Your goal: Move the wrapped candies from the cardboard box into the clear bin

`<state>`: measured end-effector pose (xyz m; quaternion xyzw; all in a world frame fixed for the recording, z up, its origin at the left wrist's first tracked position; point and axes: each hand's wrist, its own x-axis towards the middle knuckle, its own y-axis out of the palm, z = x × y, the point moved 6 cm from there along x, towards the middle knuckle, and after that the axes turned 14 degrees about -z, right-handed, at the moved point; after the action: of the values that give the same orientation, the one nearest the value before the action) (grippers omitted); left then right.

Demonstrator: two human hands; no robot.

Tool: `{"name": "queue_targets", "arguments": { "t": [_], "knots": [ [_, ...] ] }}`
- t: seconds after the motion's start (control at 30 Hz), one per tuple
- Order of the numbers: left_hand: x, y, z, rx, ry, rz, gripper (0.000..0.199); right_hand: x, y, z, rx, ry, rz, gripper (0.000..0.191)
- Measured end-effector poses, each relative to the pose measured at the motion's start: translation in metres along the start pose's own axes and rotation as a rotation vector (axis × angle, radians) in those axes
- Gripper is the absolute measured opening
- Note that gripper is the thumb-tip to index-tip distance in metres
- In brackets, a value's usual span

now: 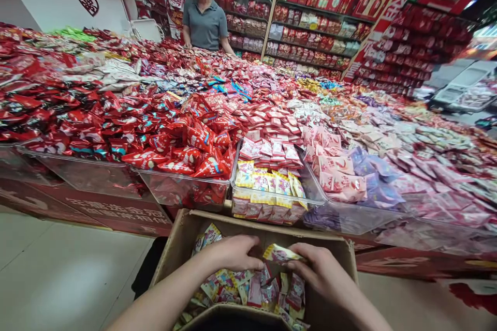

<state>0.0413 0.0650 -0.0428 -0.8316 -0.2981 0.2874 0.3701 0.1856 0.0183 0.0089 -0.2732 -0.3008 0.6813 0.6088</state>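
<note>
A cardboard box with its top flaps up sits right in front of me, holding many small wrapped candy packets in yellow, white and pink. My right hand pinches one yellow-and-white candy packet by its right end, above the pile. Over the left part of the box is my left hand, its thumb and forefinger apart and nothing visible between them; its other fingers are partly hidden. Just beyond the box, a clear plastic bin holds rows of similar yellow-edged packets and pink-and-white ones behind them.
Bins of red packets stand to the left, pink and purple packets to the right. Across the wide candy display stands a person in a grey shirt. Shelves with red boxes line the back. Tiled floor lies at left.
</note>
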Motion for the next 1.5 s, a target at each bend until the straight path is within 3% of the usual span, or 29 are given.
{"name": "queue_targets", "arguments": {
  "t": [0.07, 0.2, 0.27, 0.37, 0.57, 0.87, 1.0, 1.17, 1.4, 1.5],
  "knots": [
    [-0.003, 0.003, 0.002, 0.026, -0.028, 0.02, 0.042, -0.005, -0.027, 0.007, 0.089, 0.01, -0.066, 0.018],
    [-0.008, 0.013, 0.004, 0.072, -0.05, 0.063, 0.046, 0.001, -0.074, 0.019, 0.339, 0.033, -0.324, 0.039],
    [-0.009, 0.015, 0.004, 0.091, -0.05, 0.06, 0.046, 0.017, -0.089, 0.026, 0.445, 0.021, -0.427, 0.043],
    [-0.011, 0.014, 0.004, 0.123, -0.055, 0.031, 0.045, 0.054, -0.099, 0.038, 0.433, -0.012, -0.492, 0.03],
    [-0.015, 0.007, 0.009, 0.191, -0.074, -0.039, 0.043, 0.114, -0.083, 0.052, 0.025, -0.038, -0.429, 0.02],
    [-0.014, 0.012, 0.007, 0.202, -0.036, -0.054, 0.04, 0.116, -0.07, 0.061, -0.5, -0.096, -0.287, 0.021],
    [-0.014, 0.014, 0.008, 0.214, -0.031, -0.051, 0.039, 0.119, -0.069, 0.065, -0.491, -0.171, -0.25, 0.011],
    [-0.016, 0.011, 0.005, 0.222, -0.031, -0.041, 0.04, 0.124, -0.061, 0.073, -0.421, -0.374, -0.132, 0.027],
    [-0.017, 0.011, 0.002, 0.22, -0.009, -0.03, 0.04, 0.136, -0.061, 0.065, -0.502, -0.359, -0.136, 0.023],
    [-0.017, 0.01, 0.001, 0.222, -0.005, -0.037, 0.039, 0.137, -0.059, 0.064, -0.493, -0.388, -0.081, 0.031]
  ]
}}
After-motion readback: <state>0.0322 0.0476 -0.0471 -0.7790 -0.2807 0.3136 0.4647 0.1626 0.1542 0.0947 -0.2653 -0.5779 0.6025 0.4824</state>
